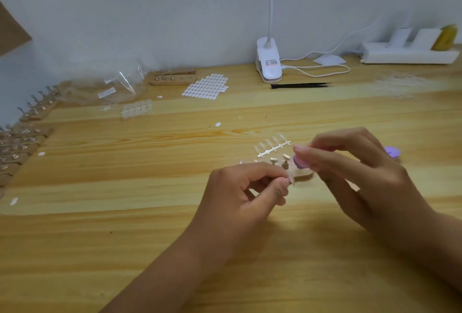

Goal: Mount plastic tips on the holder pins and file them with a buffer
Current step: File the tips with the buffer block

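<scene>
As left hand (250, 187) pinches tip (291, 181), buffer (301, 162) just beside

A pale, plain wall (150, 12) runs along the far side. Against it stands a wooden table (125, 237) of light, yellowish planks with strong grain, which fills the view from the near edge to the wall. A white clip lamp (268, 62) sits at the far edge, right of centre, and its thin neck (270, 0) rises out of view. A white cable (320, 70) loops from it toward a white power strip (410, 54) at the far right. A brown board (12, 30) leans in at the far left. The light is soft and even.
</scene>
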`<state>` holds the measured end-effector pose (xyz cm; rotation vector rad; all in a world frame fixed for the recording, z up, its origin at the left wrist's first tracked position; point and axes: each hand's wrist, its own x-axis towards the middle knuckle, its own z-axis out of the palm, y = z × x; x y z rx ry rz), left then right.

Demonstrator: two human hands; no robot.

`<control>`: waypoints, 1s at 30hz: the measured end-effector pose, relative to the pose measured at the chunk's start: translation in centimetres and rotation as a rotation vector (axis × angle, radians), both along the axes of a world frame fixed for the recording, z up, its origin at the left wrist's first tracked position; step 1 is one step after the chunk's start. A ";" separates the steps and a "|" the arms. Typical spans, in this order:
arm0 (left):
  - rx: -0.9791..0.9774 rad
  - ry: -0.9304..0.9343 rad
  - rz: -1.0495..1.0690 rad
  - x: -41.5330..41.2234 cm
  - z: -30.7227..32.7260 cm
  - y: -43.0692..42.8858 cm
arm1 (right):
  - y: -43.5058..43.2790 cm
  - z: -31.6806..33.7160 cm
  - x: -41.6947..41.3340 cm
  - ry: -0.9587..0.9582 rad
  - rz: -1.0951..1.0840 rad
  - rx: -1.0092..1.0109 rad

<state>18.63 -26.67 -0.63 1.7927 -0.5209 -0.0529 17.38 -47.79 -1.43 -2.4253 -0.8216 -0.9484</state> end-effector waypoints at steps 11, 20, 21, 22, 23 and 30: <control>-0.147 0.183 -0.011 -0.3 0.5 -0.1 | 0.6 -0.1 -0.5 -0.070 0.065 0.054; -0.215 0.235 -0.046 -0.5 0.8 -0.1 | 0.6 0.0 -0.6 -0.110 0.023 0.068; -0.221 0.236 -0.054 -0.5 0.8 -0.1 | 0.9 -0.1 -0.8 -0.111 0.053 0.092; -0.229 0.235 -0.064 -0.5 0.8 -0.2 | 1.2 -0.1 -1.1 -0.119 0.088 0.095; -0.237 0.234 -0.072 -0.6 0.9 -0.2 | 1.5 -0.2 -1.3 -0.136 0.111 0.075; -0.258 0.277 -0.078 -0.3 1.0 -0.1 | 0.8 -0.1 -0.7 -0.115 0.026 0.083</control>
